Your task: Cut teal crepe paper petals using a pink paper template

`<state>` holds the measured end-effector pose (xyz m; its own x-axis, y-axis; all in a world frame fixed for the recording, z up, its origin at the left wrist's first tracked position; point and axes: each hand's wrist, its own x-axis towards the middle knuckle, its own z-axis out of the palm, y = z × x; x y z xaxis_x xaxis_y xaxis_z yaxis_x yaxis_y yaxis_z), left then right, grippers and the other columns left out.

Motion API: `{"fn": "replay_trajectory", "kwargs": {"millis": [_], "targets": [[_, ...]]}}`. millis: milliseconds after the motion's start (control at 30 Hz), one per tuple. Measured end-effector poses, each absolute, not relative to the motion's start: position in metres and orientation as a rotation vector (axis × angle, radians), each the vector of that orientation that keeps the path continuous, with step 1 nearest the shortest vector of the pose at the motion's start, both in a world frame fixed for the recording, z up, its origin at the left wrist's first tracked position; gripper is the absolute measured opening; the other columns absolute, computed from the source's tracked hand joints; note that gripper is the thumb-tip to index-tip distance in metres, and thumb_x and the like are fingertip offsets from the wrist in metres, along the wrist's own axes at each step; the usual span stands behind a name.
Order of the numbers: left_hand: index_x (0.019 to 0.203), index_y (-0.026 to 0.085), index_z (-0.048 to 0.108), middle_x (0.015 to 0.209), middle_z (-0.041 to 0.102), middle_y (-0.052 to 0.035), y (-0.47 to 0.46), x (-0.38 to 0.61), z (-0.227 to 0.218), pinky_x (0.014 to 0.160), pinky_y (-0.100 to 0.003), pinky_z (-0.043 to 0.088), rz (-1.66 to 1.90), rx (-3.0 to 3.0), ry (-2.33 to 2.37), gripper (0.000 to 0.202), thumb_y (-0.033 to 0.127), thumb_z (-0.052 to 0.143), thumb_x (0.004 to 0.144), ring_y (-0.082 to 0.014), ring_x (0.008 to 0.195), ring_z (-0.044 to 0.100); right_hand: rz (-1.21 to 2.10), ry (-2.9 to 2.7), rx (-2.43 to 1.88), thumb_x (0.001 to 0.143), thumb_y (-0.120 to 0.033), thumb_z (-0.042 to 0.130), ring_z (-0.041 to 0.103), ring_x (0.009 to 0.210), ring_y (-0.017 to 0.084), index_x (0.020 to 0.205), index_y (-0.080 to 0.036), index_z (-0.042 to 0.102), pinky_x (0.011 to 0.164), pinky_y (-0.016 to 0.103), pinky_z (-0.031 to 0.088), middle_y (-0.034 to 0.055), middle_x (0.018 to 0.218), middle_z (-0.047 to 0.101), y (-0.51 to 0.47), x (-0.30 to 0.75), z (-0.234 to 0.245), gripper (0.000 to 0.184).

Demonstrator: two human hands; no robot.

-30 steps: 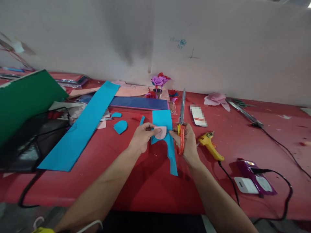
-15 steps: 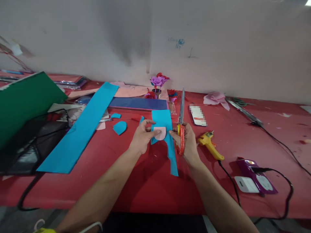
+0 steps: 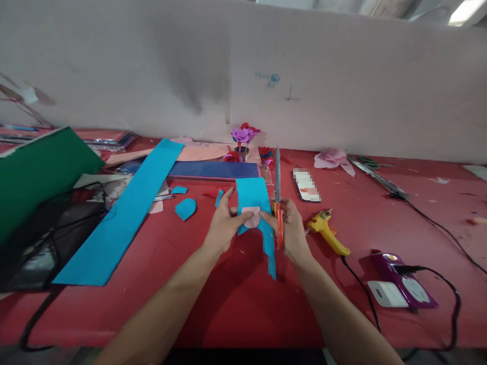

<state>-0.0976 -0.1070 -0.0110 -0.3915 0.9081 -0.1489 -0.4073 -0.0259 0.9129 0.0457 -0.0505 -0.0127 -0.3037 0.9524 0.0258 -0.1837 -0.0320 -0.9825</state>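
Note:
My left hand (image 3: 223,221) grips a piece of blue paper (image 3: 251,191), its thumb pressing a small pink paper template (image 3: 251,218) with a rounded lower edge flat against it. Below the template the blue paper has a cut-out edge, and a narrow strip hangs down on the right. Scissors (image 3: 279,213) with orange handles are held in my right hand (image 3: 293,228), blades pointing away from me. The right thumb or a finger also touches the template's right edge. A cut blue petal shape (image 3: 185,208) lies left of my hands.
A long blue paper strip (image 3: 125,213) lies at left beside a green sheet (image 3: 45,177). On the right are a phone (image 3: 306,185), a yellow glue gun (image 3: 325,230) and a purple power strip (image 3: 405,279) with cords. Paper flowers in a small pot (image 3: 242,152) stand behind.
The right fingertips have moved left onto the pink template. My view has tilted up a little, so things sit slightly lower.

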Motion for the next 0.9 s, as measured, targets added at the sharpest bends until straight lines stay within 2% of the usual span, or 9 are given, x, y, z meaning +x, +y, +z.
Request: {"fn": "replay_trajectory", "kwargs": {"millis": [67, 133, 233, 333, 500, 567, 633, 767, 900], "targets": [[0.15, 0.02, 0.026, 0.07, 0.07, 0.001, -0.107, -0.098, -0.011, 0.076, -0.032, 0.05, 1.615, 0.564, 1.166, 0.105, 0.021, 0.083, 0.062, -0.0199, 0.074, 0.068, 1.5, -1.282, -0.916, 0.066, -0.021, 0.081, 0.063, 0.066, 0.013, 0.103, -0.025, 0.054, 0.062, 0.026, 0.052, -0.0051, 0.08, 0.065, -0.05, 0.046, -0.012, 0.046], [0.143, 0.019, 0.038, 0.079, 0.073, -0.0025, -0.106, -0.099, -0.011, 0.078, -0.032, 0.05, 1.565, 0.511, 1.107, 0.095, 0.02, 0.084, 0.06, -0.0194, 0.077, 0.069, 1.502, -1.265, -0.905, 0.065, -0.021, 0.081, 0.065, 0.07, 0.014, 0.104, -0.025, 0.053, 0.067, 0.028, 0.053, -0.0035, 0.084, 0.067, -0.05, 0.047, -0.012, 0.048], [0.11, 0.015, 0.066, 0.089, 0.075, -0.0076, -0.106, -0.099, -0.012, 0.079, -0.03, 0.051, 1.477, 0.517, 1.051, 0.057, 0.02, 0.085, 0.057, -0.0183, 0.078, 0.069, 1.515, -1.252, -0.898, 0.064, -0.023, 0.082, 0.065, 0.071, 0.016, 0.103, -0.024, 0.053, 0.067, 0.03, 0.053, -0.0017, 0.085, 0.068, -0.048, 0.046, -0.011, 0.049], [0.085, 0.013, 0.071, 0.086, 0.075, -0.0079, -0.106, -0.099, -0.013, 0.076, -0.028, 0.051, 1.468, 0.574, 1.088, 0.033, 0.021, 0.085, 0.057, -0.0162, 0.075, 0.068, 1.477, -1.312, -0.94, 0.064, -0.027, 0.081, 0.059, 0.06, 0.013, 0.1, -0.024, 0.054, 0.058, 0.026, 0.049, -0.0039, 0.077, 0.064, -0.048, 0.045, -0.01, 0.045], [0.08, 0.015, 0.073, 0.077, 0.073, -0.0039, -0.103, -0.113, -0.01, 0.063, -0.023, 0.049, 1.629, 0.542, 1.227, 0.03, 0.023, 0.085, 0.054, -0.0123, 0.065, 0.063, 1.31, -1.408, -1.027, 0.073, -0.036, 0.076, 0.048, 0.057, 0.009, 0.102, -0.025, 0.056, 0.05, 0.021, 0.043, -0.0046, 0.078, 0.055, -0.056, 0.05, 0.005, 0.037], [0.074, 0.016, 0.072, 0.068, 0.071, -0.0017, -0.1, -0.123, -0.006, 0.056, -0.022, 0.045, 1.738, 0.501, 1.31, 0.027, 0.024, 0.085, 0.052, -0.0103, 0.057, 0.058, 1.36, -1.389, -0.992, 0.077, -0.042, 0.073, 0.042, 0.054, 0.008, 0.108, -0.028, 0.055, 0.047, 0.02, 0.039, -0.0057, 0.074, 0.047, -0.063, 0.054, 0.014, 0.038], [0.071, 0.016, 0.072, 0.063, 0.068, -0.0007, -0.094, -0.133, -0.001, 0.051, -0.021, 0.042, 1.837, 0.484, 1.347, 0.025, 0.025, 0.084, 0.051, -0.0098, 0.053, 0.055, 1.559, -1.396, -0.908, 0.082, -0.05, 0.068, 0.037, 0.051, 0.007, 0.113, -0.03, 0.053, 0.044, 0.02, 0.036, -0.0061, 0.072, 0.043, -0.072, 0.056, 0.019, 0.04], [0.073, 0.017, 0.072, 0.071, 0.071, -0.0018, -0.084, -0.152, 0.007, 0.061, -0.024, 0.048, 2.03, 0.41, 1.331, 0.029, 0.024, 0.085, 0.048, -0.013, 0.064, 0.062, 2.101, -1.429, -0.695, 0.085, -0.063, 0.056, 0.037, 0.044, 0.007, 0.117, -0.029, 0.048, 0.039, 0.02, 0.033, -0.0061, 0.071, 0.047, -0.089, 0.054, 0.014, 0.048], [0.074, 0.017, 0.072, 0.072, 0.072, -0.0008, -0.082, -0.169, 0.015, 0.073, -0.026, 0.05, 2.133, 0.35, 1.345, 0.03, 0.021, 0.085, 0.048, -0.0135, 0.071, 0.065, 2.298, -1.407, -0.842, 0.083, -0.069, 0.054, 0.047, 0.05, 0.01, 0.106, -0.026, 0.047, 0.042, 0.02, 0.042, -0.0058, 0.067, 0.048, -0.102, 0.044, -0.001, 0.049]]}}
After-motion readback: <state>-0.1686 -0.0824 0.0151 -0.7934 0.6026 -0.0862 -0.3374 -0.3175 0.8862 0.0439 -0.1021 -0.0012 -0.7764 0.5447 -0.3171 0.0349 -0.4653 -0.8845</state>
